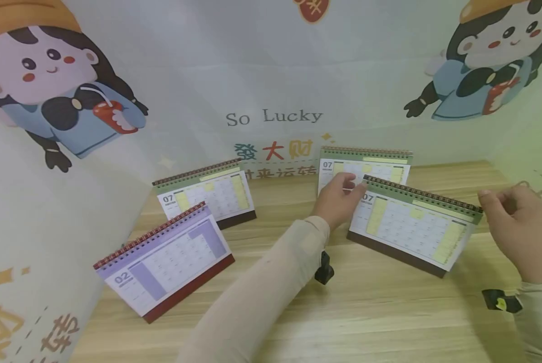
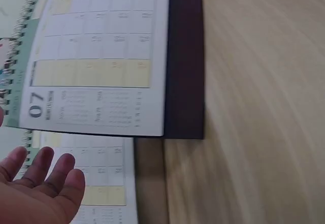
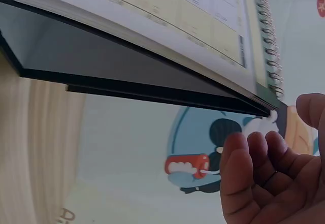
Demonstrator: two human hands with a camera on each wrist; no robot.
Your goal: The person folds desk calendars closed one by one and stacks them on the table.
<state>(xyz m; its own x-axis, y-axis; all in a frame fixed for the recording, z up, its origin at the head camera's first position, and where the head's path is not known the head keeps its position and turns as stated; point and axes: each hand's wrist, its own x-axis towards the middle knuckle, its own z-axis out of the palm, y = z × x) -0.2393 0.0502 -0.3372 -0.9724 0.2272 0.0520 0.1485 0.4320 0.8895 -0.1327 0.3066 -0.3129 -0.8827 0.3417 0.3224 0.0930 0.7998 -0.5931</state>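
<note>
A green-topped desk calendar (image 1: 411,222) showing 07 stands on the table at the right, tilted, its dark base toward me. At its upper left corner is my left hand (image 1: 339,199), the thumb close to the spiral end. In the left wrist view that hand's fingers (image 2: 63,178) are loosely bent and hold nothing. Beside the upper right corner is my right hand (image 1: 520,222), its thumb near the spiral. The right wrist view shows its curved fingers (image 3: 264,168) apart from the calendar's edge. Whether either thumb touches the calendar I cannot tell.
Behind the left hand stands another green 07 calendar (image 1: 366,156), partly hidden. At the left are a third green 07 calendar (image 1: 212,194) and, overlapping it in front, a purple 02 calendar (image 1: 175,259). A printed cloth (image 1: 271,65) hangs around the wooden table (image 1: 366,322).
</note>
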